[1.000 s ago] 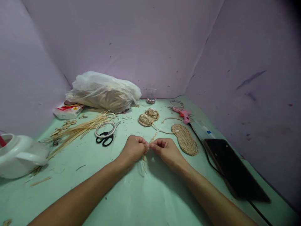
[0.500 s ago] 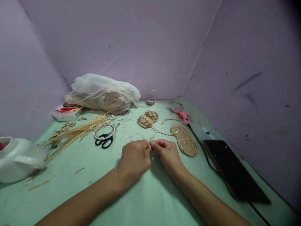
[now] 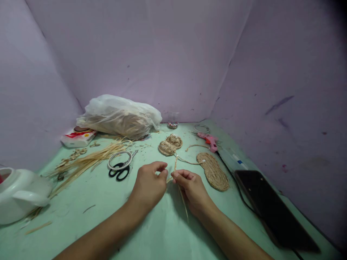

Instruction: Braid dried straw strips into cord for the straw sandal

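My right hand (image 3: 193, 187) pinches a thin braided straw cord (image 3: 176, 164) between thumb and fingertips. The cord runs up from the pinch toward a coiled, woven sole-shaped piece (image 3: 170, 145). Below the pinch a loose straw strand (image 3: 184, 206) hangs down. Another strand crosses to my left hand (image 3: 151, 180) and meets it under the thumb; the lower fingers seem closed on it, partly hidden. Thumb and index of that hand are apart. Right of the hands lies a second woven sole (image 3: 214, 171), with a cord leading from its white-marked spot.
Black-handled scissors (image 3: 119, 173) lie under a tape ring (image 3: 120, 160), beside spread straw strips (image 3: 92, 159). A pink glue gun (image 3: 208, 141) with its cable, a phone (image 3: 273, 209), a white pot (image 3: 24, 195), a plastic bag (image 3: 119, 115) and a bead cup (image 3: 172, 125) stand around.
My left hand has drawn a little away from the right, its thumb and index parting. Loose strands now show below the pinch. The view has tilted slightly upward.
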### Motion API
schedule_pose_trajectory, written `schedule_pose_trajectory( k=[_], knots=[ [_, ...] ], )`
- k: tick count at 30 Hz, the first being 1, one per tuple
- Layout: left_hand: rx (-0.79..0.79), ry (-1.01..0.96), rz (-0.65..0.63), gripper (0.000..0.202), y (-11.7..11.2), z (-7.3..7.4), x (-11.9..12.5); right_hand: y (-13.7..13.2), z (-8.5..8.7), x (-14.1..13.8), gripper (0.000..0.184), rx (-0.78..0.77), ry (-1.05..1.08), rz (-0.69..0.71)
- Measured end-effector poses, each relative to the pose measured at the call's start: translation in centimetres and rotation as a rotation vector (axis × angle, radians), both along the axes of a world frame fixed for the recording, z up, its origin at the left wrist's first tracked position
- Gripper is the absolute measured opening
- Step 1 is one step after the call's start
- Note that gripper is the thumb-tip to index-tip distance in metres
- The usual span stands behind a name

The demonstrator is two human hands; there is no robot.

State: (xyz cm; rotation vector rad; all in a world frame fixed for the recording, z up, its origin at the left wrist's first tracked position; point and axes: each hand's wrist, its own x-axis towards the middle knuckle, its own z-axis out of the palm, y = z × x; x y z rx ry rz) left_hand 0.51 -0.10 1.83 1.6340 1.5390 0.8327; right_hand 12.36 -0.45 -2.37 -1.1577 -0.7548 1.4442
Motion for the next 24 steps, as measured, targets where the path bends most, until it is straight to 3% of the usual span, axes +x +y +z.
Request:
schedule_pose_trajectory(
  k=[2,4,7,12,17,20,24],
  knots=[
    [-0.309,-0.216,-0.018,0.025,0.7,0.1,-0.2,-0.1,-0.1,-0.2,0.022,0.016,-0.019,0.057],
    [-0.469,-0.36,-0.089,0.016,1.2,-0.2,-0.4,-0.2,-0.1,-0.4,0.022,0.041,-0.013,0.104],
    [-0.525,-0.451,-0.113,0.009,1.7,-0.8,-0.7,-0.2,-0.1,-0.5,0.023,0.071,-0.032,0.137],
    [-0.622,-0.52,-0.051,0.003,2.1,-1.2,-1.1,0.0,-0.4,-0.6,0.021,0.125,-0.146,0.125],
    [-0.612,-0.521,-0.056,0.006,2.1,-2.0,-0.9,0.1,-0.9,-0.6,0.018,0.153,-0.245,0.091],
    [-0.539,-0.461,-0.054,0.007,2.1,-2.8,-0.8,0.2,-1.0,-0.6,0.017,0.14,-0.259,0.074],
    [-0.391,-0.414,-0.155,0.01,2.0,-3.2,-0.8,0.4,-0.9,-0.3,0.015,0.169,-0.307,0.098]
  ],
)
